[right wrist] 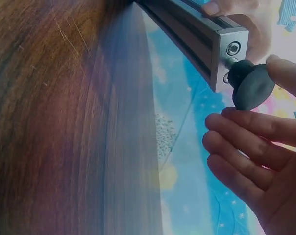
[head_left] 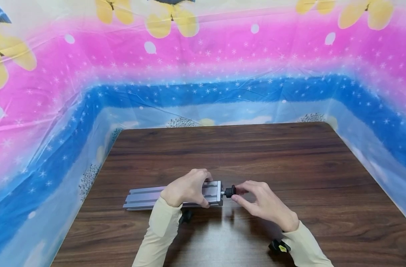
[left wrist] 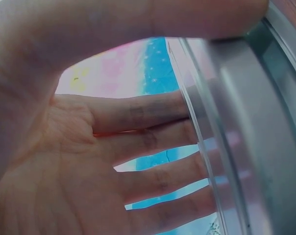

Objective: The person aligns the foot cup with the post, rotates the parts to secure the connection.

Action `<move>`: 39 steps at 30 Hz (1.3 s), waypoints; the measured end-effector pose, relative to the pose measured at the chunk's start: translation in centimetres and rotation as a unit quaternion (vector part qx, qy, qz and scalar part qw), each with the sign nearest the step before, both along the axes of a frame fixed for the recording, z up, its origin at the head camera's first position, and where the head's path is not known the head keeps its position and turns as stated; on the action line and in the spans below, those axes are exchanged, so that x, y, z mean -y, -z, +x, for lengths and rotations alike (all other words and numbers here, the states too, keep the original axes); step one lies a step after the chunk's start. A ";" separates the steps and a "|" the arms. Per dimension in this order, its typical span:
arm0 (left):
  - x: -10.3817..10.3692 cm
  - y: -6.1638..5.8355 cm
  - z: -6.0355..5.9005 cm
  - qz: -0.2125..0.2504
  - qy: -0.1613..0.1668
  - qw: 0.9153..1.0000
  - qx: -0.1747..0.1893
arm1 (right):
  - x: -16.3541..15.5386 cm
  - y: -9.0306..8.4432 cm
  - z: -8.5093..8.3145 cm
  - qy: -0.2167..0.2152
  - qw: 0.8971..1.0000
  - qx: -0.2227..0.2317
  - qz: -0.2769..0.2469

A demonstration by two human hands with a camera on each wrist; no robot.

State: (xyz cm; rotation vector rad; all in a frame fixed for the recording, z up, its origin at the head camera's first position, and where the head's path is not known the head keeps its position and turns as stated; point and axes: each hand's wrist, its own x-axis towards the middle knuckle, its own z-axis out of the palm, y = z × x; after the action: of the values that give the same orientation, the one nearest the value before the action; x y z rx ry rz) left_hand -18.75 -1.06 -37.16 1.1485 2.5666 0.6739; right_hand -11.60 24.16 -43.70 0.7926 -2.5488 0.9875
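Head view: right hand pinching black knob at end of aluminium rail; left hand clasped over rail, flat on wooden table.
Left wrist view: fingers wrapped behind rail, thumb over top.
Right wrist view: knob between thumb and fingertips, against rail end.

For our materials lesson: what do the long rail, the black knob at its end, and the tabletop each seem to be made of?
Rail: likely aluminium, matt silver, with straight grooves and a flat end plate. Black knob, pinched by the right hand: probably rubber or plastic, dull and without shine. Table: dark wood or a wood-look laminate, showing grain streaks and a soft sheen. The left hand grips the rail.
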 end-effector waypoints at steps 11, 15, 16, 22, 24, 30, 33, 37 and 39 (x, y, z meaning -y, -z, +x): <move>0.0 -0.1 0.1 0.000 -0.006 1.000 0.010 | -0.3 -0.3 0.3 0.032 0.999 0.005 0.019; 0.1 -0.1 0.0 0.000 -0.006 1.000 0.007 | -0.7 -0.2 0.3 0.013 0.999 -0.048 0.021; 0.1 -0.1 0.0 0.001 -0.006 1.000 0.007 | -0.7 -0.2 0.2 0.002 0.998 -0.056 0.016; 0.2 0.0 0.0 0.005 -0.004 1.000 0.005 | -0.4 -0.2 -0.2 -0.040 0.996 -0.078 0.009; 0.2 0.0 -0.1 0.005 -0.003 1.000 0.005 | -0.3 -0.3 -0.3 -0.039 0.996 -0.082 0.014; 0.1 0.1 0.0 -0.001 -0.004 1.000 0.001 | -0.2 -0.4 -0.3 -0.033 0.996 -0.075 0.020; 0.0 0.2 0.0 -0.001 -0.005 1.000 0.001 | -0.2 -0.3 -0.3 -0.025 0.997 -0.073 0.018; 0.0 0.4 0.0 0.002 -0.006 1.000 0.007 | -0.1 0.2 -0.3 -0.012 0.998 -0.066 0.011; 0.0 0.5 0.0 0.003 -0.007 1.000 0.009 | 0.0 0.4 -0.2 -0.008 0.998 -0.054 0.006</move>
State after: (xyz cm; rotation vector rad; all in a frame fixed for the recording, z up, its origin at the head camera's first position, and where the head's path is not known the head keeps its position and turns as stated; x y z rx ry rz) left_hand -18.75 -1.02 -37.65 1.1219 2.5614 0.6918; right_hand -11.83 24.20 -44.12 0.8474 -2.4630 0.9082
